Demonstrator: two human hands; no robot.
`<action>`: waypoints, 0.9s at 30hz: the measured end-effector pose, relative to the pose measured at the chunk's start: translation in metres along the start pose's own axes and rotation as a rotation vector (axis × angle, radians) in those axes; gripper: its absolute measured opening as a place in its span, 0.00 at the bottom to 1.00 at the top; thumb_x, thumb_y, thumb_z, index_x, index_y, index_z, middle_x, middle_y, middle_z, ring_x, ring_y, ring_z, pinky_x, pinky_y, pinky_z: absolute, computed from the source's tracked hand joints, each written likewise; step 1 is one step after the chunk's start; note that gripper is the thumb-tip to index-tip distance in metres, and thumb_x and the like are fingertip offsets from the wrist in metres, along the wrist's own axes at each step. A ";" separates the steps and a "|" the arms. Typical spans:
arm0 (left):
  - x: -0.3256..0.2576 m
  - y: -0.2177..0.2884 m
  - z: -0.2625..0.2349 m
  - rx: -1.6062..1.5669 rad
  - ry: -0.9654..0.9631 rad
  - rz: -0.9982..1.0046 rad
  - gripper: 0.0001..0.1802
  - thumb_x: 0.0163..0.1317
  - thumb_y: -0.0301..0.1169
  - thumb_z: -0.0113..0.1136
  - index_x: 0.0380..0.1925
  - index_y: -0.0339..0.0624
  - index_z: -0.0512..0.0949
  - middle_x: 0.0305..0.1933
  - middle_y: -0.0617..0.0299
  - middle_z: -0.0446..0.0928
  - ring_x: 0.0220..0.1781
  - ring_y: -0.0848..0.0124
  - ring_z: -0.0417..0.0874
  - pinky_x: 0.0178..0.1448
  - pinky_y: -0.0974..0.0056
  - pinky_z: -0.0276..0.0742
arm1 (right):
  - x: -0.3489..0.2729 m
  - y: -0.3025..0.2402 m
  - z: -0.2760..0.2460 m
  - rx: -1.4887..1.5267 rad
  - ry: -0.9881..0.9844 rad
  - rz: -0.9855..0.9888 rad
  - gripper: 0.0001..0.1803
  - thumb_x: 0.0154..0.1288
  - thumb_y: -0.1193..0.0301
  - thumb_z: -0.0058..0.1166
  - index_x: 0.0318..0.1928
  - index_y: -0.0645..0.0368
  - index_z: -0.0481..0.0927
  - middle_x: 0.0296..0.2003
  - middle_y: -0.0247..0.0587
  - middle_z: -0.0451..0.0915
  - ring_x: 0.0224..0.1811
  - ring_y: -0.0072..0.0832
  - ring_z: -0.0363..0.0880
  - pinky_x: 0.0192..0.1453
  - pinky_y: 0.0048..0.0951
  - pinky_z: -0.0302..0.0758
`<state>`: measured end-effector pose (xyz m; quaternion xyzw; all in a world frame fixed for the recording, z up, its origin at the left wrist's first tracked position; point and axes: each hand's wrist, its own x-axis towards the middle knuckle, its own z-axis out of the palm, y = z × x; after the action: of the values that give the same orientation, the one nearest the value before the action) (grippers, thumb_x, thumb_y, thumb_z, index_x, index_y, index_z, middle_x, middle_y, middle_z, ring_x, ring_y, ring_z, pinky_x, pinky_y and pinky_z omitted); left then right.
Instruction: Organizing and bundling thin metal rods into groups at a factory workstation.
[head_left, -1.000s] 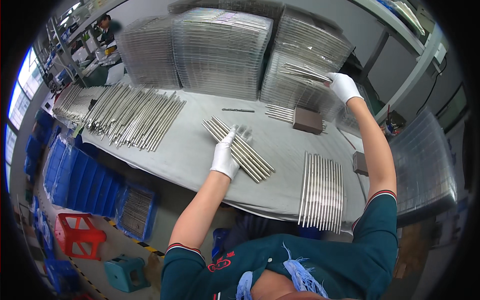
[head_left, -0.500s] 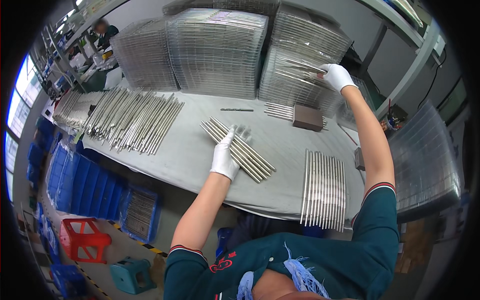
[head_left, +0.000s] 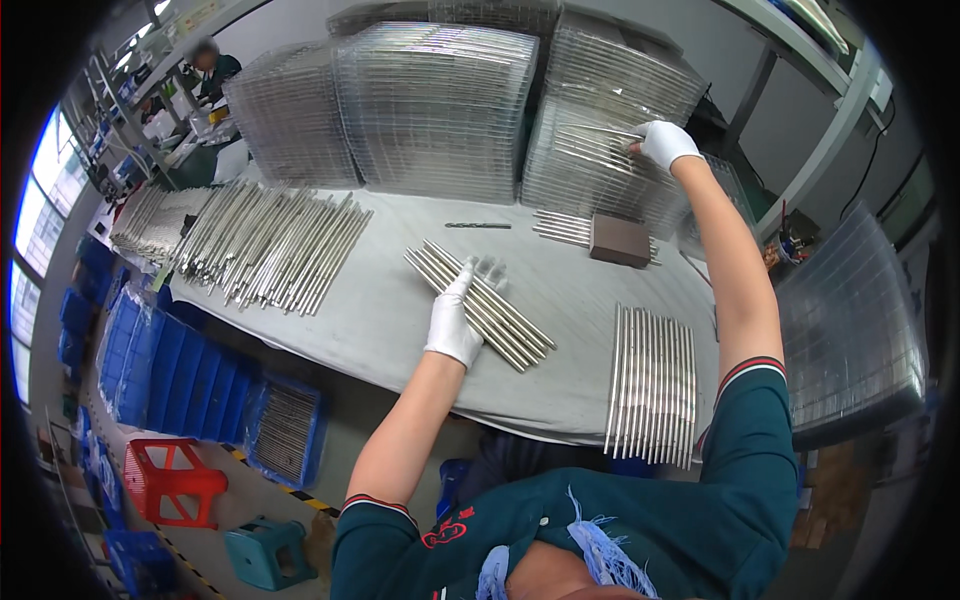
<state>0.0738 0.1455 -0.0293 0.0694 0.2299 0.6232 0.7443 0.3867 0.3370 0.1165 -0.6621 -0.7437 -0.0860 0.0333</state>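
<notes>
My left hand [head_left: 458, 322], in a white glove, is closed around a bundle of metal rods [head_left: 490, 312] held slantwise over the middle of the table. Farther off on the right, my right hand [head_left: 664, 146], gloved too, has its fingers closed on several thin metal rods [head_left: 590, 140] in front of a clear plastic tray stack [head_left: 560, 185]. Below it lie more rods [head_left: 562, 226], with a brown block [head_left: 619, 241] resting across them. A drill bit [head_left: 478, 225] lies beyond my left hand. Nearer me on the right is a neat row of rods [head_left: 650, 385].
A large spread of rods [head_left: 280, 240] covers the table's left part. Clear tray stacks [head_left: 435, 110] line the back, and another tray stack [head_left: 850, 310] stands at the right. Blue bins [head_left: 180, 360] and a red stool [head_left: 172, 482] are on the floor at left. Another person sits far back left.
My right hand has shifted slightly left and the rods in it look more level. My left hand keeps its bundle almost in place. The whole view has moved a little.
</notes>
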 end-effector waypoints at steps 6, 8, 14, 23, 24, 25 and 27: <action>-0.001 0.000 -0.001 -0.004 0.010 0.007 0.17 0.65 0.31 0.50 0.52 0.40 0.63 0.50 0.56 0.70 0.55 0.59 0.72 0.58 0.57 0.72 | -0.016 -0.027 -0.013 0.081 0.179 0.068 0.31 0.51 0.53 0.59 0.55 0.50 0.73 0.48 0.47 0.77 0.50 0.42 0.75 0.53 0.37 0.71; -0.002 0.001 0.000 -0.009 0.003 0.015 0.15 0.63 0.30 0.51 0.48 0.41 0.66 0.49 0.57 0.70 0.56 0.59 0.72 0.60 0.56 0.70 | -0.032 -0.052 -0.034 0.269 0.271 0.085 0.29 0.54 0.52 0.57 0.53 0.52 0.72 0.48 0.45 0.77 0.50 0.39 0.76 0.52 0.36 0.72; -0.015 0.006 0.005 0.218 -0.093 0.088 0.20 0.63 0.35 0.53 0.53 0.37 0.66 0.57 0.51 0.68 0.59 0.62 0.70 0.61 0.61 0.67 | -0.118 -0.137 0.005 1.293 -0.772 -0.189 0.37 0.58 0.46 0.52 0.54 0.67 0.67 0.48 0.49 0.74 0.47 0.30 0.76 0.53 0.27 0.75; -0.015 0.001 0.009 0.295 -0.174 0.161 0.24 0.66 0.40 0.48 0.57 0.37 0.65 0.58 0.49 0.68 0.60 0.61 0.70 0.65 0.58 0.63 | -0.175 -0.187 0.061 1.377 -0.997 -0.126 0.22 0.52 0.58 0.64 0.40 0.63 0.78 0.29 0.35 0.80 0.28 0.21 0.78 0.35 0.23 0.74; -0.014 0.003 0.005 0.205 -0.194 0.066 0.24 0.66 0.41 0.47 0.57 0.38 0.64 0.58 0.50 0.67 0.60 0.60 0.69 0.65 0.57 0.64 | -0.175 -0.185 0.065 1.436 -0.972 -0.003 0.21 0.53 0.60 0.64 0.39 0.63 0.78 0.30 0.36 0.80 0.27 0.22 0.78 0.32 0.23 0.75; -0.012 0.005 0.001 0.114 -0.213 -0.031 0.24 0.66 0.41 0.46 0.58 0.39 0.63 0.59 0.50 0.66 0.61 0.60 0.68 0.65 0.56 0.64 | -0.175 -0.182 0.068 1.436 -0.969 -0.004 0.21 0.53 0.60 0.64 0.39 0.63 0.78 0.30 0.36 0.80 0.27 0.22 0.78 0.32 0.23 0.75; -0.003 0.004 -0.009 0.105 -0.201 -0.094 0.23 0.67 0.41 0.44 0.58 0.42 0.64 0.59 0.53 0.66 0.61 0.60 0.68 0.63 0.55 0.66 | -0.176 -0.175 0.071 1.533 -0.826 0.037 0.20 0.55 0.62 0.62 0.41 0.65 0.77 0.30 0.39 0.80 0.26 0.22 0.78 0.29 0.24 0.76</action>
<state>0.0657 0.1417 -0.0347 0.1594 0.1894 0.5648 0.7872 0.2396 0.1578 0.0029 -0.4473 -0.5382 0.6861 0.1989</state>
